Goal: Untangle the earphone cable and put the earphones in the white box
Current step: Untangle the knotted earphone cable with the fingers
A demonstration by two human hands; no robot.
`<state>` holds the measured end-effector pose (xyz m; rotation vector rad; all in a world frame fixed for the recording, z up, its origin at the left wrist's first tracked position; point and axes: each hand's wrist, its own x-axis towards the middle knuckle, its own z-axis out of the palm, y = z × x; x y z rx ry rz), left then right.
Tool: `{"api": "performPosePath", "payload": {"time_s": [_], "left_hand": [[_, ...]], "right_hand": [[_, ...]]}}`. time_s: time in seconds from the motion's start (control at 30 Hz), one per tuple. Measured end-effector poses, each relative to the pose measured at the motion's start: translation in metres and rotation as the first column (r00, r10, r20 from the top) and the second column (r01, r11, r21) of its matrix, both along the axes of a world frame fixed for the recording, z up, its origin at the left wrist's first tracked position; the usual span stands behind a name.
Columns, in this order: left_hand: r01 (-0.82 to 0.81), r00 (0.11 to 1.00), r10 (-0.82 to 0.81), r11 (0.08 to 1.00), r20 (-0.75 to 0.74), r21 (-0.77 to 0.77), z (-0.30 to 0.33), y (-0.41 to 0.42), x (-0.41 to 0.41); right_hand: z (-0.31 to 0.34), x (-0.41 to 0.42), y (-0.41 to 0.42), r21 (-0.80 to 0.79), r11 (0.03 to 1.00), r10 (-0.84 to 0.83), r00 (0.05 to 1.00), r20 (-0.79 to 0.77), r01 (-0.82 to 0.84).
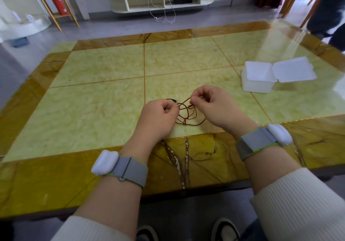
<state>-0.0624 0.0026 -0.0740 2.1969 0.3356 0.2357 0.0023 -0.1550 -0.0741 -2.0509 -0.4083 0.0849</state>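
Both hands pinch the tangled brown earphone cable (186, 113) just above the near edge of the desk (104, 95) — left hand (158, 118) and right hand (211, 106) gripping either side of the knot — while the white box (258, 80) sits open, off beyond the right hand, the nearer one.

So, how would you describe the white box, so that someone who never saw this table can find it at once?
Start from the green and yellow marble table and look to its right side, past the right hand. The white box stands there alone, apart from the tangled brown earphone cable. It is translucent plastic, and its hinged lid lies open flat toward the right.
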Motion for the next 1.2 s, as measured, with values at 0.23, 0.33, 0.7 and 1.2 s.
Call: {"api": "performPosePath", "payload": {"time_s": [0.23, 0.33, 0.7, 1.2], "left_hand": [[-0.005, 1.000, 0.005, 1.000, 0.001, -0.021, -0.0007, -0.0018, 0.0006], [-0.023, 1.000, 0.023, 0.999, -0.002, -0.025, -0.0024, -0.0007, 0.0018], [-0.026, 1.000, 0.026, 0.999, 0.006, -0.036, -0.0006, -0.0004, 0.0005], [-0.033, 0.999, 0.034, 0.998, 0.017, -0.061, -0.0016, 0.0009, 0.0009]], "right_hand": [[0.0014, -0.0033, 0.0026, -0.075, 0.992, 0.101, 0.994, 0.039, -0.098], [0.0022, -0.0030, 0.0028, -0.094, 0.994, 0.065, 0.995, 0.069, -0.059], [0.0021, -0.0032, 0.0021, -0.136, 0.986, 0.109, 0.990, 0.089, -0.096], [0.0053, -0.0034, 0.0022, -0.121, 0.992, 0.048, 0.988, 0.148, -0.030]]}}
